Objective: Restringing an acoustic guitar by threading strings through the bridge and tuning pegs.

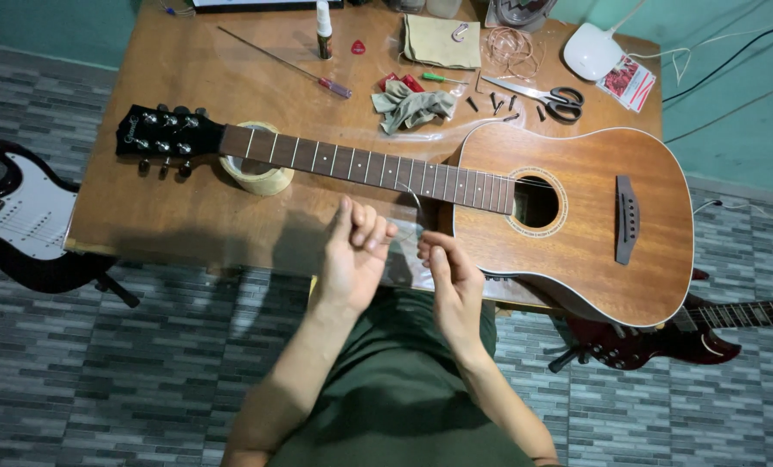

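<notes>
A brown acoustic guitar (pixel 577 216) lies flat across a wooden table (pixel 187 207), its black headstock (pixel 157 134) to the left and its neck resting on a roll of tape (pixel 261 177). In front of the neck, my left hand (pixel 352 255) and my right hand (pixel 451 277) are close together, pinching a thin guitar string (pixel 414 201) and a clear plastic packet (pixel 404 259). The string curls up over the fretboard. Both hands hover at the table's near edge, above my lap.
On the far side of the table lie scissors (pixel 542 95), a grey cloth (pixel 412 105), a long screwdriver (pixel 300 71), several black bridge pins (pixel 499 104), a coil of old strings (pixel 512 47) and a small bottle (pixel 324 30). Electric guitars lean at the left (pixel 14 216) and right (pixel 698 333).
</notes>
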